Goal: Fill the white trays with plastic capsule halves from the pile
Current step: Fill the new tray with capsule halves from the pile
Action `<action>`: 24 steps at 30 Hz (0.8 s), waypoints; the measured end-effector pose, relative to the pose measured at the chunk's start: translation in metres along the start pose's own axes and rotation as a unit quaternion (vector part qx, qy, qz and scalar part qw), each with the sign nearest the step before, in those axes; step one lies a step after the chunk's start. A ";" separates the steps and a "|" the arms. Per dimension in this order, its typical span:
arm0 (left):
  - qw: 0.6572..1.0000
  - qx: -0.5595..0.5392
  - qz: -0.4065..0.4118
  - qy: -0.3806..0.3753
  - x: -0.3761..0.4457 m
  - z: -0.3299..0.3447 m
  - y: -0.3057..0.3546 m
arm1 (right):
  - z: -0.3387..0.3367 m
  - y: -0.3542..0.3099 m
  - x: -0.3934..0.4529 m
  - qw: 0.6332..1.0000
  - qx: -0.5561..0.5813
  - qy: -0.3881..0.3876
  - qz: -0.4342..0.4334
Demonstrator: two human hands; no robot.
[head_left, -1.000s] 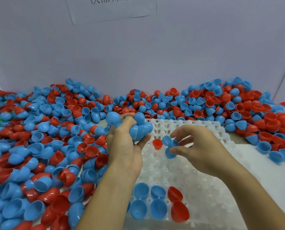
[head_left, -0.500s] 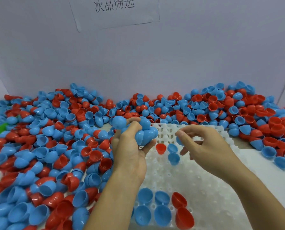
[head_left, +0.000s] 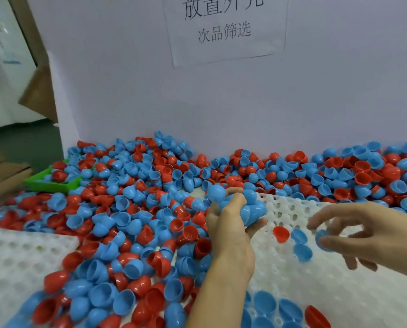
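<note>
My left hand point(head_left: 226, 223) is raised over the near edge of the pile point(head_left: 131, 209), its fingers curled round a clutch of blue capsule halves point(head_left: 249, 207); one blue half point(head_left: 216, 193) sits at the top of the clutch, against my knuckles. My right hand point(head_left: 354, 233) hovers over the white tray point(head_left: 339, 292) on the right, thumb and forefinger pinching a single blue half point(head_left: 322, 239), the other fingers spread loosely.

On that tray, between my two hands, a red half point(head_left: 281, 233) sits in a pocket, with two blue halves point(head_left: 300, 245) just to its right, one nearer than the other. Along the tray's near edge sit more blue halves point(head_left: 273, 308) and a red half point(head_left: 316, 314) to their right.

The pile of red and blue halves covers the worktop from the far left round the back of the tray to the far right, lying against a pale wall point(head_left: 126, 79). A second white tray point(head_left: 15, 263) lies at the near left, its pockets bare where I can see them. A green tray point(head_left: 53, 184) sits at the far left edge of the pile, holding a few halves. A paper sign point(head_left: 223, 29) with printed characters hangs on the wall above.
</note>
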State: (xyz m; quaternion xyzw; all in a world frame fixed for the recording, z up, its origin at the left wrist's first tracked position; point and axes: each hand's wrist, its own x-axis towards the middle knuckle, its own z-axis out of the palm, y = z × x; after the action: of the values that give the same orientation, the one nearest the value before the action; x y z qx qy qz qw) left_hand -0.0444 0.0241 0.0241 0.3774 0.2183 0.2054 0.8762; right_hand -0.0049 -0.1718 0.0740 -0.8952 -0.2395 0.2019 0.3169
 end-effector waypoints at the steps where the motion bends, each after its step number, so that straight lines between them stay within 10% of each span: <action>1: 1.000 -0.002 -0.002 0.003 0.000 -0.001 0.000 | -0.008 -0.001 0.004 0.998 -0.034 -0.034 0.030; 9: 1.000 -0.012 -0.014 0.023 0.007 -0.005 0.002 | -0.011 0.018 0.032 0.956 -0.172 -0.090 0.222; 12: 1.000 -0.008 -0.016 0.024 0.009 -0.006 0.002 | -0.001 -0.004 0.042 0.997 0.007 0.059 -0.054; 15: 0.999 -0.011 -0.022 0.026 0.008 -0.005 0.001 | 0.011 -0.027 0.042 0.931 0.265 0.092 -0.233; 24: 1.000 -0.004 -0.015 0.008 0.005 -0.005 0.002 | 0.026 -0.031 0.041 0.974 0.067 0.148 -0.155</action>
State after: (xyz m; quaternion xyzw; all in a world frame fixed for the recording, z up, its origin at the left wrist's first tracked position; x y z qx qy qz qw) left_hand -0.0437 0.0312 0.0216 0.3691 0.2303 0.1964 0.8787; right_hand 0.0056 -0.1155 0.0678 -0.8441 -0.3116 0.0309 0.4353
